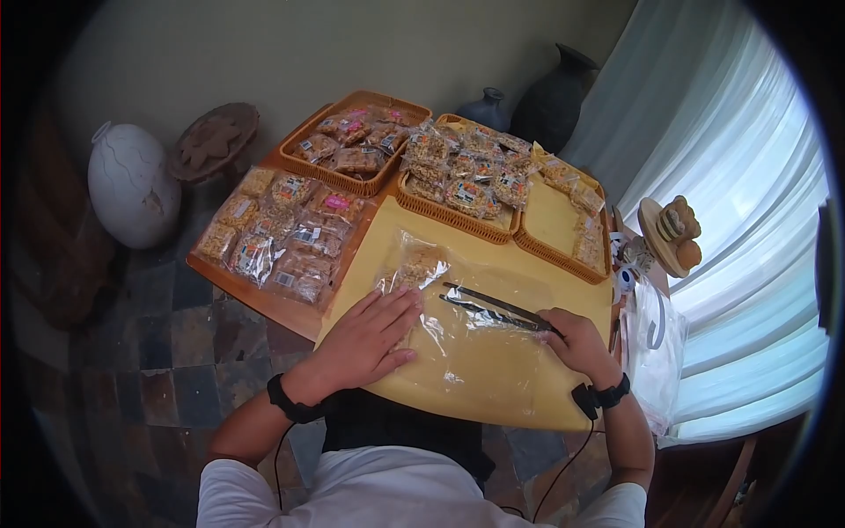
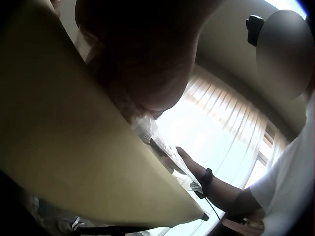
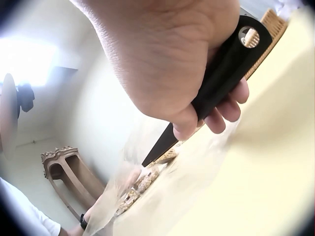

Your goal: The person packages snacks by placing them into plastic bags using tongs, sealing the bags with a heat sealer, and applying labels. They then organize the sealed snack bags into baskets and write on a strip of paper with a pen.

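My left hand [image 1: 374, 334] lies on a large clear plastic bag [image 1: 475, 361], with its fingers extended at wrapped grain snacks [image 1: 418, 264]. The left wrist view shows mostly the dark underside of this hand. At the bag's right side, my right hand [image 1: 576, 343] holds a long black knife [image 1: 502, 304], which points left across the plastic. In the right wrist view, fingers curl round the knife's black handle [image 3: 229, 66], which has a round hole at its end. A second dark strip shows just below the knife in the head view.
Wicker baskets [image 1: 458, 220] of packaged snacks stand along the table's far side. A big bag of snack packs [image 1: 282, 233] lies at the left. The yellow tabletop [image 1: 581, 308] ends close to the person. White plastic bags [image 1: 656, 352] hang at the right, before the curtain [image 1: 731, 220].
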A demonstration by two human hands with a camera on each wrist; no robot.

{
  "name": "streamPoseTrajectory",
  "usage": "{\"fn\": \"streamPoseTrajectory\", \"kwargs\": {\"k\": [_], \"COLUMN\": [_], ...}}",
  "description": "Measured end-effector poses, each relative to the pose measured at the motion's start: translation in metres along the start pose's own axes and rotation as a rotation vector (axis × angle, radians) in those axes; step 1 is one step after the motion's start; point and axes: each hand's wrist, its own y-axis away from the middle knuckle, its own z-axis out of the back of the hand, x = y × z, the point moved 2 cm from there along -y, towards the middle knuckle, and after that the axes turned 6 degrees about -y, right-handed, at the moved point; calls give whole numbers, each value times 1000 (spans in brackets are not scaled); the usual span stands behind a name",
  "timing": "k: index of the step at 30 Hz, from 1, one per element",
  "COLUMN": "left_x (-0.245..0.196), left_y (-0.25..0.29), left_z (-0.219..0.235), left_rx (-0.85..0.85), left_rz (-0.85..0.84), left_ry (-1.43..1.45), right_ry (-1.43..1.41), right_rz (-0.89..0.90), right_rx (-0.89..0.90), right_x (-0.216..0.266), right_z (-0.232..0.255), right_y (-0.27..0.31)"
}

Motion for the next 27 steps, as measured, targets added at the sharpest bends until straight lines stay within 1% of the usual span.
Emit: {"fn": "streamPoseTrajectory", "kwargs": {"k": [5, 7, 9, 11, 13, 16, 17, 18, 19, 21, 23, 24, 26, 27], "left_x": [1, 1, 1, -1, -4, -3, -1, 0, 1, 4, 4, 3, 3, 2], "left_y": [2, 2, 2, 1, 1, 0, 0, 0, -1, -1, -1, -1, -1, -1], "left_z": [-3, -3, -4, -2, 4, 11, 9, 5, 1, -3, -4, -4, -2, -3], "left_rx": [8, 35, 20, 5, -49, -77, -78, -44, -11, 0, 15, 13, 13, 5], "left_rz": [-14, -26, -18, -12, 39, 88, 89, 69, 45, 26, 9, 12, 19, 21], "left_ry": [-26, -16, -20, -20, -20, 4, 8, 5, 1, 2, 1, 6, 1, 2], "right_ry": [81, 91, 86, 83, 37, -36, -61, -59, -26, 5, -33, -36, -36, -41], "right_rz": [45, 5, 34, 60, 39, -13, -58, -62, -61, -63, -79, -79, -139, -134], "right_rx": [-34, -24, -31, -35, -32, -53, -65, -65, -98, -140, -87, -91, -12, -15], "right_x": [26, 30, 31, 31, 27, 8, 1, -5, -3, 1, 8, 15, 27, 25], "right_z": [-25, -31, -32, -30, -19, -2, 0, -2, -2, -5, -15, -16, -19, -20], "right_y": [-28, -37, -38, -35, -23, -1, 4, 7, 7, 2, -13, -21, -35, -36]}}
